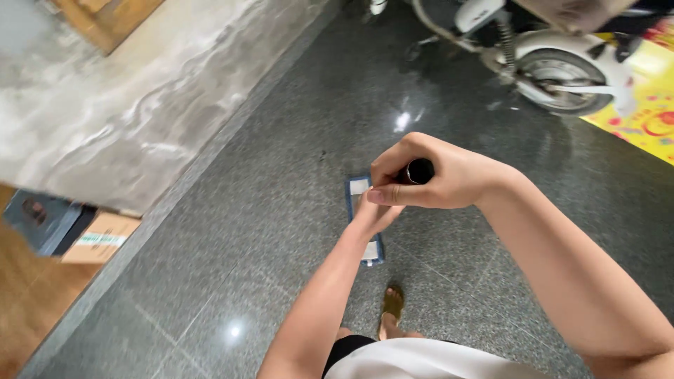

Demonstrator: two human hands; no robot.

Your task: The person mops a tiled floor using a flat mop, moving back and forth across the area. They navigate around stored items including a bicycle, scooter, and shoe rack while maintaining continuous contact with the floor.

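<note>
Head view, centre of frame. Right hand (pixel 442 175): grip pressed together around the top of a dark mop handle (pixel 420 170), whose round black end shows between thumb and curled fingers. Left hand (pixel 375 210): just below the right hand and partly hidden behind it; it appears wrapped around the same handle, though its fingers are mostly covered, so how tightly it closes cannot be told.

Flat mop head (pixel 359 188): blue, rectangular, with pale patches at its ends; lies flat on the floor directly beneath the hands, in the middle of the frame. Both hands and the left forearm cover its middle part.

Floor (pixel 267 231): dark speckled polished stone tiles, with bright light reflections.

Foot (pixel 392 309): in an olive sandal, lower centre, near the lower end of the mop head.

Wall (pixel 140 105): grey, rough plaster, upper left, meeting the floor along a pale strip.

Cardboard box (pixel 98 237): left edge, beside a dark blue box (pixel 42 221), both at the foot of the wall.

Scooter (pixel 554 63): white, upper right, rear wheel showing, well apart from the mop.

Yellow mat (pixel 649 105): patterned, right edge, beside the scooter wheel.
</note>
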